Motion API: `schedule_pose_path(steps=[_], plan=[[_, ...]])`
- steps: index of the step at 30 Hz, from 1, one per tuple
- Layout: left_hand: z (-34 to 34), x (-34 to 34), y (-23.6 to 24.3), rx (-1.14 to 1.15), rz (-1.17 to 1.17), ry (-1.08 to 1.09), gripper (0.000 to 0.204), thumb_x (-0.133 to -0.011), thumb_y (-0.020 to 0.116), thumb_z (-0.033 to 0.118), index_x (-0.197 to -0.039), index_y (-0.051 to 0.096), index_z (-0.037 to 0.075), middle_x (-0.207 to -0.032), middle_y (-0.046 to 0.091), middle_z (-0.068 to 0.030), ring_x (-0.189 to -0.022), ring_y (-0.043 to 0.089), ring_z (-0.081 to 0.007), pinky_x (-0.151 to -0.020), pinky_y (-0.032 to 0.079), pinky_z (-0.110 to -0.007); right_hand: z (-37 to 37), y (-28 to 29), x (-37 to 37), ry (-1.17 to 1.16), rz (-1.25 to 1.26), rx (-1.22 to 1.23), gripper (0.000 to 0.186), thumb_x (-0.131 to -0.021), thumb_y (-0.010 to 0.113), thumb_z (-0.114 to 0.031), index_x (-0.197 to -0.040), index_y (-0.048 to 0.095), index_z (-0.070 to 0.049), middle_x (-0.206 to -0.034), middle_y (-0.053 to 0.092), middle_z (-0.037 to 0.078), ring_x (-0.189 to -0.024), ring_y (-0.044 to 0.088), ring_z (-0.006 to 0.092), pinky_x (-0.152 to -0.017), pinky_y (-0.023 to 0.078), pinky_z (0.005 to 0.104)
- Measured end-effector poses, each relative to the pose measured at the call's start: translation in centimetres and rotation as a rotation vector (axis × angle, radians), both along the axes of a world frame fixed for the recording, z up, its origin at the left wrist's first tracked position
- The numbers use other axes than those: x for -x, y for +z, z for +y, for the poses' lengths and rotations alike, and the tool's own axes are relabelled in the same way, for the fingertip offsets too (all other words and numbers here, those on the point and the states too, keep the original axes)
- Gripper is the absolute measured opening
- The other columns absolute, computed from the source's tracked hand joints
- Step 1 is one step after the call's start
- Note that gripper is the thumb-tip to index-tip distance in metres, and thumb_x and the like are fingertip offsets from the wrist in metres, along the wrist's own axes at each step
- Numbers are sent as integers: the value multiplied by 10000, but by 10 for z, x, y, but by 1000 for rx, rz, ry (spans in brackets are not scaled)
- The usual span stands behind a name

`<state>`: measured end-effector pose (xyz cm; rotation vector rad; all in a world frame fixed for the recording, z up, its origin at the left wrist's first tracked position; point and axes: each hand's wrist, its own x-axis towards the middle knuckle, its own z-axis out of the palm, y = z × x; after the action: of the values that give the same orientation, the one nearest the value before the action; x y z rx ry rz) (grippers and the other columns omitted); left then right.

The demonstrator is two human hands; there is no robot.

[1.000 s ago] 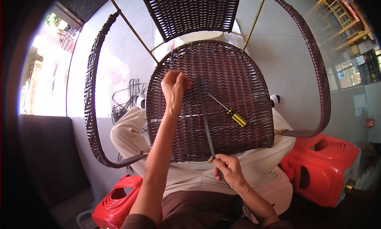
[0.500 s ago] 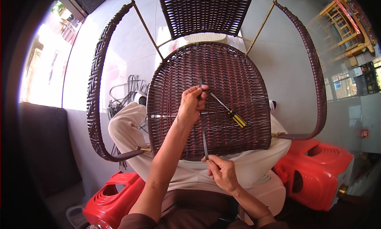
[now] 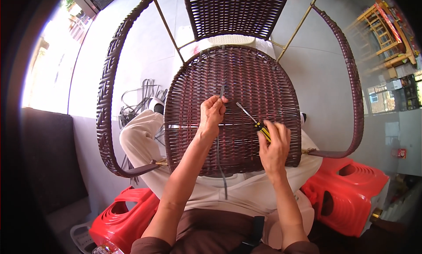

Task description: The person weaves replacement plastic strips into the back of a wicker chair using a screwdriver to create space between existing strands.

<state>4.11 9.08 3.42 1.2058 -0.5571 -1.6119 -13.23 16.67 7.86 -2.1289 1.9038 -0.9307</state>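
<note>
A dark brown wicker chair seat [image 3: 193, 84] lies across my lap. My left hand [image 3: 211, 115] is closed over the middle of the seat, pinching a flat grey weaving strip [image 3: 218, 155]. One short end of the strip sticks out beyond my fingertips; the long end hangs loose past the front edge onto my trousers. To the right, my right hand [image 3: 276, 148] is closed around the yellow-and-black handle of a screwdriver [image 3: 259, 125]. Its metal shaft points to the far left, with the tip close to the weave. Part of the handle is hidden by my fingers.
Curved woven armrests [image 3: 107, 87] flank the seat, and a woven backrest [image 3: 237, 14] rises at the far side. Loose strips [image 3: 132, 109] lie on the floor at left. Red plastic stools [image 3: 125, 214] stand on both sides. Wooden furniture [image 3: 387, 32] is at far right.
My right hand has let go of the strip's near end and moved right and up to the screwdriver handle. The strip, taut before, now hangs slack. My left hand keeps its hold.
</note>
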Motion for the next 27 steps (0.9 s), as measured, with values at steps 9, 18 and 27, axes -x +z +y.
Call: schedule_pose_path(steps=[9, 18, 27], plan=[[0, 7, -10, 24, -133, 14, 179, -917, 437, 146, -833, 568, 57, -529, 349, 64, -418, 240, -22, -365, 174, -184, -20, -46, -1, -10, 67, 45, 311, -729, 685, -101, -1021, 585, -61, -915, 471, 65, -845, 470, 251, -737, 390, 383], [3, 8, -17, 79, -279, -4, 193, -921, 418, 107, -844, 578, 30, -536, 422, 42, -436, 305, -27, -395, 220, -188, -22, -45, -4, -4, 68, 82, 276, -728, 684, -90, -985, 585, -69, -888, 468, 47, -818, 469, 235, -691, 378, 369], [73, 5, 15, 38, 3, -82, 224, -937, 408, 141, -998, 550, -20, -696, 598, -68, -516, 525, -88, -483, 434, -198, -39, -38, 33, -143, 59, 100, 253, -711, 687, -90, -938, 594, -29, -840, 500, 70, -792, 488, 261, -722, 408, 377]])
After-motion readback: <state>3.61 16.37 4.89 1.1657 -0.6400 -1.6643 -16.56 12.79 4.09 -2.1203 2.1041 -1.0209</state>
